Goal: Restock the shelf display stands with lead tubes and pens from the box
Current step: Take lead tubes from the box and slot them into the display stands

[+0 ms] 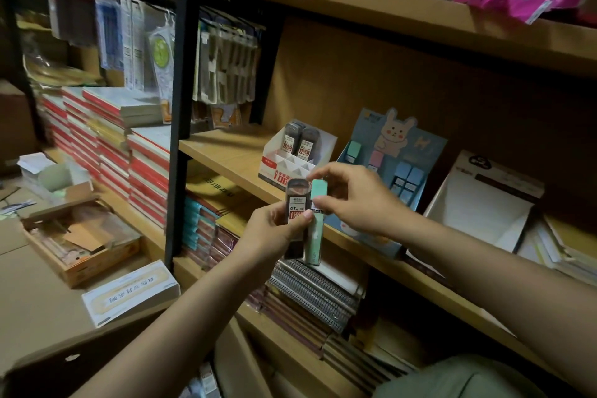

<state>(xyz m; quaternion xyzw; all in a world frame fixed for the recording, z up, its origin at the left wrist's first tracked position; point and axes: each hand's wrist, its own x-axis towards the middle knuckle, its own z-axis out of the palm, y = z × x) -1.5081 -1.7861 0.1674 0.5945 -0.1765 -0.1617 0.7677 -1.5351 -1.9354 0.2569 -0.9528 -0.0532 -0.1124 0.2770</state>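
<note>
So we've got a wooden shelf [226, 152] packed with stationery, and right behind the hands sits a white tiered cardboard display stand with red print [284, 168] holding two dark lead tubes with white 0.7 labels [298, 142] upright in its back row, front slots looking bare. Just right of it there's a blue card display stand with a cartoon rabbit on top [399, 152], with one mint, one pink and a handful of blue little cases stuck on it (too blurry for us to count the blue ones). Further right, a white open cardboard display box [478, 203]. Off to the left we see stacks of red-and-white notebooks [106, 145] and an open orange cardboard box on the floor [80, 239]. Nothing really blocks the stands except the hands themselves, which cover the lower front of the white one. The left hand [271, 236] comes up from below, fingers curled around one dark translucent lead tube with a 0.7 label [296, 203], thumb across its front. The right hand [352, 200] reaches in from the right, thumb and forefinger pinching one mint-green slim case [316, 229] that stands upright, touching the dark tube's right side. Both are held in the air in front of the shelf edge.
</note>
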